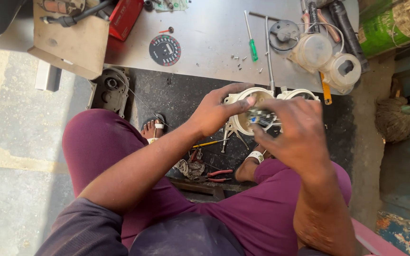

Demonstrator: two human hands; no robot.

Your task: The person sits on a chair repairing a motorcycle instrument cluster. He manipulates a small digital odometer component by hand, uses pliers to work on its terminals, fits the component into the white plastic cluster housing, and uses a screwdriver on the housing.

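My left hand [217, 111] grips the left side of a cream plastic twin-dial housing [243, 124], held above my lap. Its two round cups face up. My right hand [296, 130] covers the housing's right side and pinches a small dark part [262, 115] over the left cup. The thumb of my left hand rests on the cup's rim beside that part. The right cup [300, 94] shows only at its top edge behind my right hand.
A grey metal table [205, 42] ahead carries a black round dial face [165, 50], a green-handled screwdriver [251, 40], loose screws, clear dome covers [328, 59] and a red box [125, 18]. Red-handled pliers [214, 176] and rags lie on the floor by my sandalled feet.
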